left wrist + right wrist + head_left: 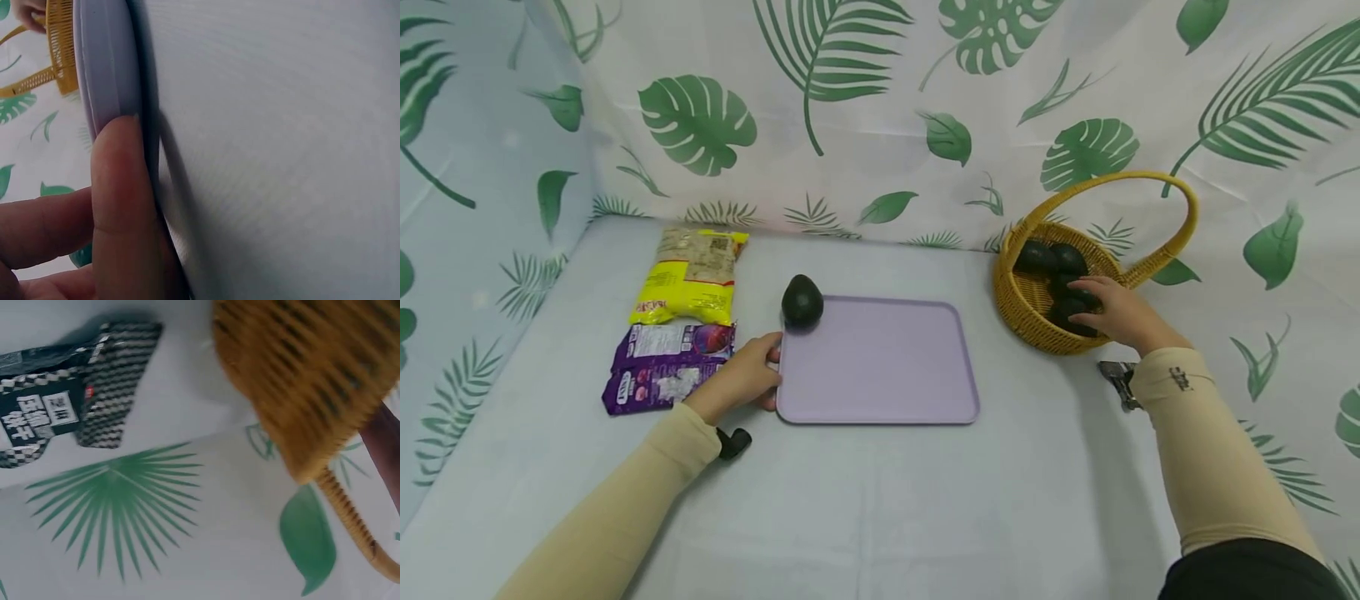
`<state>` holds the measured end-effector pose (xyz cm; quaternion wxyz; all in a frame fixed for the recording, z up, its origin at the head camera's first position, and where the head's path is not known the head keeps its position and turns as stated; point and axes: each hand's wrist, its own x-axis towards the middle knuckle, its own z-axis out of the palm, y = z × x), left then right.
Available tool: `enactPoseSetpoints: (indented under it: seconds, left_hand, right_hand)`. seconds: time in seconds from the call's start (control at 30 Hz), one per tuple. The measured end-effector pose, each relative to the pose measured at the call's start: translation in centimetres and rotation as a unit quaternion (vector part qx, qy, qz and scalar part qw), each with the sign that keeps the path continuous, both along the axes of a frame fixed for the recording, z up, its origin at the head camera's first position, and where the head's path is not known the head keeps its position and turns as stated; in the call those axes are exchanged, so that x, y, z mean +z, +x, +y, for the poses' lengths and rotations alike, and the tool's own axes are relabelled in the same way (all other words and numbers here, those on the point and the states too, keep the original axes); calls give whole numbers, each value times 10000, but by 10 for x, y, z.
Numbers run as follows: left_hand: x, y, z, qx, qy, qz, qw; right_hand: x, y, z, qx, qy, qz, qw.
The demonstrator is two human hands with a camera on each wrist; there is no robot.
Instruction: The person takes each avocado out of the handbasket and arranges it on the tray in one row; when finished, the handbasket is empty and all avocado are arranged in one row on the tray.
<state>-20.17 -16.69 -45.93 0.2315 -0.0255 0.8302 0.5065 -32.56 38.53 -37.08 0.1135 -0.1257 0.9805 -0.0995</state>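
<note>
A pale purple tray (pixel 880 362) lies on the white table, with a dark avocado (pixel 802 302) at its far left corner. My left hand (pixel 743 377) touches the tray's left edge. In the left wrist view, the thumb (pixel 125 187) lies straight against the tray's side wall (pixel 109 62). On the right, my right hand (pixel 1116 312) reaches into a wicker basket (pixel 1030 321), fingers and thumb around one of several dark avocados (pixel 1067 260). The right wrist view shows the basket's woven side (pixel 300 381), while most of the hand is hidden there.
A yellow bag (pixel 688 279) and purple packets (pixel 662 367) lie left of the tray. Near my right wrist is a black checkered packet (pixel 69 394). The basket's tall handle (pixel 1180 225) arches to the right. A leaf-print cloth (pixel 865 167) hangs behind.
</note>
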Motion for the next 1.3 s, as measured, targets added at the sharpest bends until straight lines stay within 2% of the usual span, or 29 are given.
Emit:
enactPoseSetpoints:
  seconds: [0.13,0.27,0.5,0.73,0.87,1.03,1.17,1.3]
  left_hand:
    - [1,0,0,-12,59,60,10000]
    - [0,0,1,-4,94,105,9999]
    - [0,1,2,43,68,34,10000]
    - [1,3,3,110,4,11,9999]
    - [1,3,4,120,-25,21,9999]
    - [0,3,5,88,-8,19,10000]
    - [0,1,4,74,49,1,10000]
    - [0,1,3,48,118,23,9999]
  right_hand:
    - [-9,-4,7,-16,167,-439,9989]
    - [-16,-8,8,-5,258,-682,9973]
    - [-22,-11,10,-14,319,-708,9970]
    - [-22,-10,10,-257,45,-779,9966]
    - [-19,-9,10,-397,-335,-571,9970]
    - [-5,1,2,-451,-876,63,9951]
    - [12,12,-14,-400,-1360,570,9883]
    - [26,23,-38,-238,-1726,877,9808]
